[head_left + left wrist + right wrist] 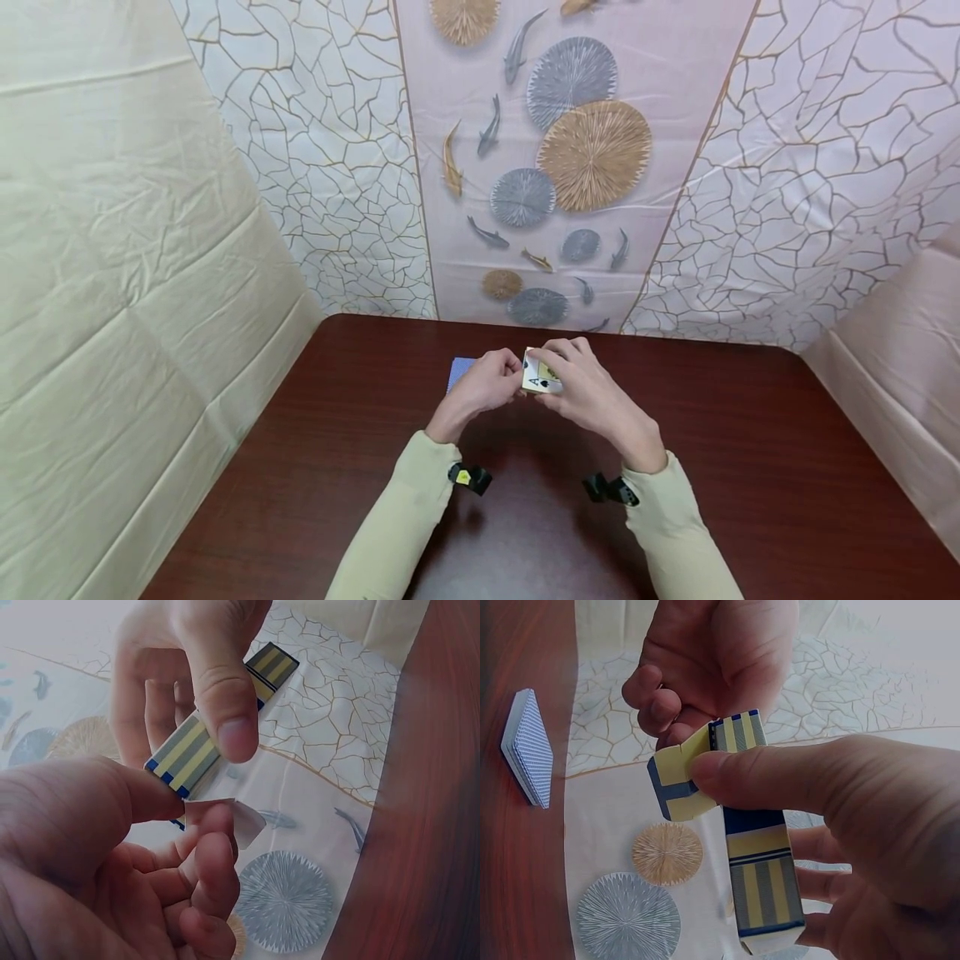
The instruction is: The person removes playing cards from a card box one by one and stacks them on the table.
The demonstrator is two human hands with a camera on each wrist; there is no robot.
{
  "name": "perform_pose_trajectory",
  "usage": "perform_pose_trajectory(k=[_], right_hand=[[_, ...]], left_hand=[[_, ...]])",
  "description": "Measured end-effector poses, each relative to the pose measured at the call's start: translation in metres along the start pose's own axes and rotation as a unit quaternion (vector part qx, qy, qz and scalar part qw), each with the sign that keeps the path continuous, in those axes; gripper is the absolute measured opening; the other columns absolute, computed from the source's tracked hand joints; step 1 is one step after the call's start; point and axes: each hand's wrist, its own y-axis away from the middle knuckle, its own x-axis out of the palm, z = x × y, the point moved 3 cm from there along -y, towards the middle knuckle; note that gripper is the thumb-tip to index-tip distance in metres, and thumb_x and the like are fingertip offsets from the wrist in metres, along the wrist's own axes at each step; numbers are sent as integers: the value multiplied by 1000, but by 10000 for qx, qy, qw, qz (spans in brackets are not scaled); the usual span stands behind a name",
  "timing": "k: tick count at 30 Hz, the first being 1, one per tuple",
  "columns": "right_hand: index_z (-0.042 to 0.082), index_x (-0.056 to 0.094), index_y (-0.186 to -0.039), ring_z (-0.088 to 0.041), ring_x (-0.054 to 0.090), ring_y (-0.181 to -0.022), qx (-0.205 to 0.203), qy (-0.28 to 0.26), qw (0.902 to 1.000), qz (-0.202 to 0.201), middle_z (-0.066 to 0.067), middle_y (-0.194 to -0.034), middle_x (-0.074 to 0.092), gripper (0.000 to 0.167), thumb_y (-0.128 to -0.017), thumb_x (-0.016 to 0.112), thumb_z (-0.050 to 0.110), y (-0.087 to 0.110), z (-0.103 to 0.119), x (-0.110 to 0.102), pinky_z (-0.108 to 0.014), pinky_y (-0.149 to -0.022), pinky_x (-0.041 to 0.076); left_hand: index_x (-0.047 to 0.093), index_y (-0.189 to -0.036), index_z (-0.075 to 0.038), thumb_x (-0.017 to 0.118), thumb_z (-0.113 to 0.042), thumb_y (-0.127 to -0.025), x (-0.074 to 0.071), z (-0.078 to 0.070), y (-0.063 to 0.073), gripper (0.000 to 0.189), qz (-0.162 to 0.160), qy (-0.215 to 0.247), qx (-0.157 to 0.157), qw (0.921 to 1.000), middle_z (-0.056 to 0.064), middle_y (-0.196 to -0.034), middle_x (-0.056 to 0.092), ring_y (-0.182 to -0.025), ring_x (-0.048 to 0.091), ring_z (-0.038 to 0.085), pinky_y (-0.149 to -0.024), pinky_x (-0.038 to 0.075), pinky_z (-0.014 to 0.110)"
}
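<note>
A playing card box [534, 382], showing an ace of spades face, is held up over the table between both hands. My right hand [592, 390] grips it, thumb along its striped narrow side [761, 881] and fingers behind. At the box's end a flap [676, 778] stands folded out. My left hand [483, 385] is at that end, its thumb against the box's corner and its fingers curled at the white inside of the flap [249, 825]. Left of the hands, a stack of blue-backed playing cards [529, 746] lies on the table, partly covered by the left hand in the head view.
The dark reddish wooden table [750, 467] runs back to a patterned cloth backdrop [360, 167] with fish and round leaf prints. A plain pale cloth [135, 250] hangs at the left side. Black wrist straps [470, 477] sit on both sleeves.
</note>
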Motion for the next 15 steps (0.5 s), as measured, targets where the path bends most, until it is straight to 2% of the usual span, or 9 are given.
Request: perform_pose_trajectory(k=[5,11,15], right_hand=[[9,64,-126,-34,49,-107,-48,88,9999,-64,-13,-120,60,58,-73,87,16,1,0,0,-45,-88,45],[9,64,-126,-34,49,-107,-87,111,9999,-94,-14,-120,59,59,-73,87,16,0,0,0,-45,-88,46],[8,63,-126,-35,49,-107,-140,133,9997,-134,-14,-120,60,59,-73,86,16,0,0,1,-46,-88,45]], left_hand=[[60,-101,-5,50,-17,-100,0,-1,-1,15,-48,-89,37,9999,12,-84,65,-57,50,14,-47,39,25],[62,-97,-5,51,-15,-99,-3,-3,-1,15,-184,-349,260,9989,5,-79,63,-56,48,14,-48,39,24],[60,-91,-7,53,-14,-97,-5,-4,-2,12,-106,-321,326,9989,4,-77,62,-57,48,15,-50,39,25]])
